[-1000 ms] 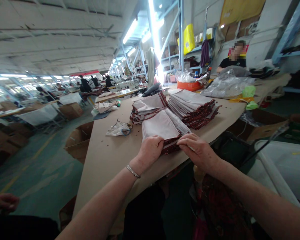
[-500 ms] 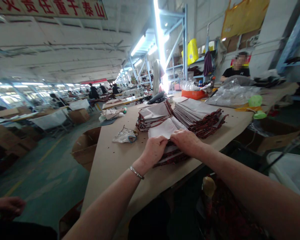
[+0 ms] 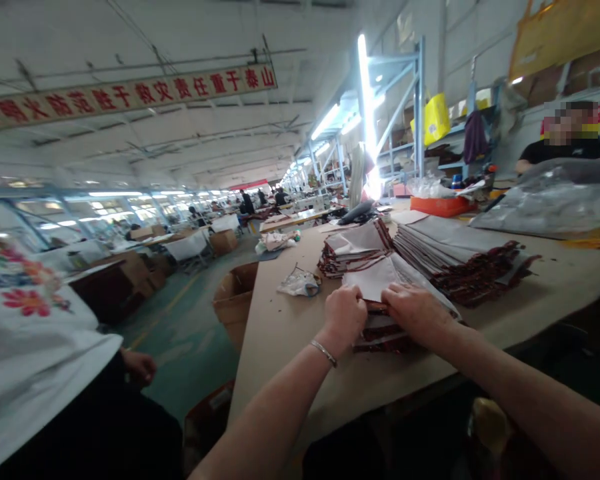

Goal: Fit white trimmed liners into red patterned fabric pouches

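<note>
Both of my hands are on the near stack of grey fabric pieces with dark red edges. My left hand (image 3: 346, 313), with a silver bracelet at the wrist, is closed on the near edge of the top fabric piece (image 3: 375, 277). Just to the right, my right hand (image 3: 413, 310) pinches the same edge, a small gap between the two. Below them the dark red layers of the stack (image 3: 383, 337) show. Behind it lie a second fabric stack (image 3: 353, 243) and a larger fanned-out stack (image 3: 460, 257). My fingertips are partly hidden by the hands.
A small clear plastic bag (image 3: 300, 283) lies on the paper-covered table (image 3: 285, 347). An orange tray (image 3: 440, 205) and plastic-wrapped goods (image 3: 555, 207) are at the back. Cardboard boxes (image 3: 235, 293) stand left of the table. One person (image 3: 40, 347) stands close at left; another (image 3: 563, 150) is across the table.
The view has swung left, so the table and stacks sit further right and a person at left shows more. Both hands stay on the fabric edge, slightly further apart.
</note>
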A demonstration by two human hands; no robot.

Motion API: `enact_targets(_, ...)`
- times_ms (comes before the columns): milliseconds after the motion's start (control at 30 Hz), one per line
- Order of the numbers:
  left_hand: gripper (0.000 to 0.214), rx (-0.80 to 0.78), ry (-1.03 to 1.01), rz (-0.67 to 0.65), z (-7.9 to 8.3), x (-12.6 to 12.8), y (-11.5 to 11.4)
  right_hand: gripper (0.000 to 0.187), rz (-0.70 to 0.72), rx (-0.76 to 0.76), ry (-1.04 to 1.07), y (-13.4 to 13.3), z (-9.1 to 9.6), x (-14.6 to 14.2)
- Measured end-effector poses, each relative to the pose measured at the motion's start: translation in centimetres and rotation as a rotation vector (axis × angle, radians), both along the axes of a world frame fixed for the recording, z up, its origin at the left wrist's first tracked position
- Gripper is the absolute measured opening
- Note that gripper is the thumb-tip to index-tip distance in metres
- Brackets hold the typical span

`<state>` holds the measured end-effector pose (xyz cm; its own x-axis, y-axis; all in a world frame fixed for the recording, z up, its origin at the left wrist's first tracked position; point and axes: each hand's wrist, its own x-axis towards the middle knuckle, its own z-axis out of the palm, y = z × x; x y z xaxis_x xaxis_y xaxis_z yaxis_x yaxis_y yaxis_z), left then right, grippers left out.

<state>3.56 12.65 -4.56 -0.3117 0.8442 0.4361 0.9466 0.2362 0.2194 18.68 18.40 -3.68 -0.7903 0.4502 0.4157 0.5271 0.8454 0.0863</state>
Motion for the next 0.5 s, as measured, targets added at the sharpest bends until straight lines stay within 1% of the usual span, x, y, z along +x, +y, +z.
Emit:
enact_targets(67,0.018,0.03,-0.012,0.049,0.1,-0.4,0.2,0.014,0.024,-0.008,0.026,-0.7,-0.3,-0.6)
enact_targets(167,0.018,0.017,0.099,0.079,0.3,-0.6,0.1,0.015,0.076,0.024,0.064,-1.4,0.0,-1.3)
enact_targets(233,0.021,-0.041,0.2,0.078,0.3,-0.6,-0.4,0.015,0.04,0.042,0.076,-1.3,0.3,-1.2)
enact_targets(300,0.023,-0.093,0.258,0.075,0.3,-0.7,-1.1,0.016,-0.022,0.025,0.075,-0.8,0.3,-0.7)
enact_targets(367,0.02,-0.124,0.252,0.074,0.4,-0.7,-2.0,0.018,-0.047,-0.015,0.07,-0.2,-0.3,0.1)
enact_targets(433,0.018,-0.132,0.211,0.077,0.7,-0.4,-2.8,0.022,-0.039,-0.053,0.056,0.2,-1.3,0.8)
enact_targets(500,0.018,-0.106,0.155,0.058,1.3,0.2,-3.6,0.028,-0.066,-0.067,0.051,0.4,-2.4,1.5)
